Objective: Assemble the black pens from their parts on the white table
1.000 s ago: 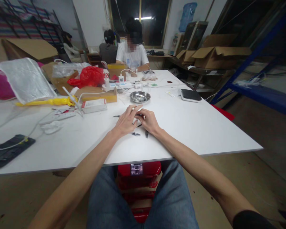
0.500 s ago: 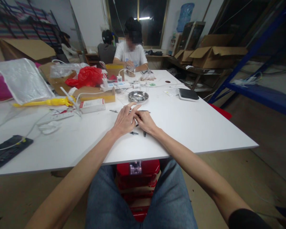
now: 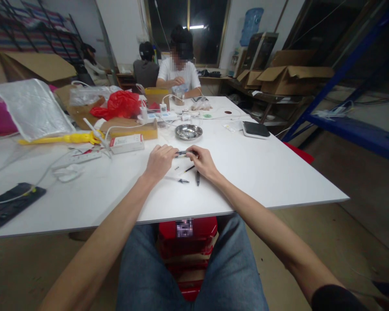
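Observation:
My left hand [image 3: 159, 161] and my right hand [image 3: 203, 161] meet over the white table [image 3: 262, 172], each pinching one end of a slim dark pen barrel [image 3: 182, 153] held level between them. Loose pen parts lie on the table just below the hands: a thin dark refill [image 3: 189, 169], a short black piece [image 3: 197, 178] and a small pointed tip piece [image 3: 183, 180].
A metal bowl [image 3: 188, 131] sits just beyond the hands, a black pad [image 3: 256, 129] to its right. Left are a white box [image 3: 126, 143], a power strip [image 3: 78, 158], a red bag [image 3: 121, 104], a black phone [image 3: 9, 204]. A person in white [image 3: 179, 73] sits opposite.
My left hand was lying flat with fingers spread over the parts; now both hands have lifted slightly and closed on the ends of the pen barrel. The loose parts below are uncovered.

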`<state>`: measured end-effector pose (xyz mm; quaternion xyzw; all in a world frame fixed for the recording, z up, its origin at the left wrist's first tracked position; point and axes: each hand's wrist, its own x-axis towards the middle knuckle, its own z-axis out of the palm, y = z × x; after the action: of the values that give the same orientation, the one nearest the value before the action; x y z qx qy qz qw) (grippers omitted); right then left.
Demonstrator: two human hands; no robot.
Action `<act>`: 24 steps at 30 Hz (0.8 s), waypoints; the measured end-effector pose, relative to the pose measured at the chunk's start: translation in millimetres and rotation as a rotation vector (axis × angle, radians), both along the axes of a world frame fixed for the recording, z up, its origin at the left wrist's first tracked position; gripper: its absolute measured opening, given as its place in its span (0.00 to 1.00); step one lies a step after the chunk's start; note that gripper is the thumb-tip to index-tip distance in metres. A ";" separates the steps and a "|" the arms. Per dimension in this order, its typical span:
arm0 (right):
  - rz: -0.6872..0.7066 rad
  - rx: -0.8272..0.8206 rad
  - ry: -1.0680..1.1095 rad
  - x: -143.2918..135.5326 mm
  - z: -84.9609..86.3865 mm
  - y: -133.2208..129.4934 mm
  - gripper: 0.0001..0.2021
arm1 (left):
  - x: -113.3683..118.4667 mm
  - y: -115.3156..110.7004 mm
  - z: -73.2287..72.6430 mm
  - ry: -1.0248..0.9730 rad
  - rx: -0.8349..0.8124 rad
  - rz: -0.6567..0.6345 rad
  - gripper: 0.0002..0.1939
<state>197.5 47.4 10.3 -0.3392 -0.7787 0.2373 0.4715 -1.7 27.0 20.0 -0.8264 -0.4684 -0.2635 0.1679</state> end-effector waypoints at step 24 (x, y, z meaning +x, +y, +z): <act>0.069 0.004 -0.014 2.7 2.9 -5.6 0.16 | 3.2 -3.6 -11.0 -0.325 -0.106 -0.134 0.06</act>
<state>200.2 41.8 13.2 -0.3126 -0.7938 0.2496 0.4582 1.6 23.4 9.0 -0.8100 -0.4464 -0.3791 0.0284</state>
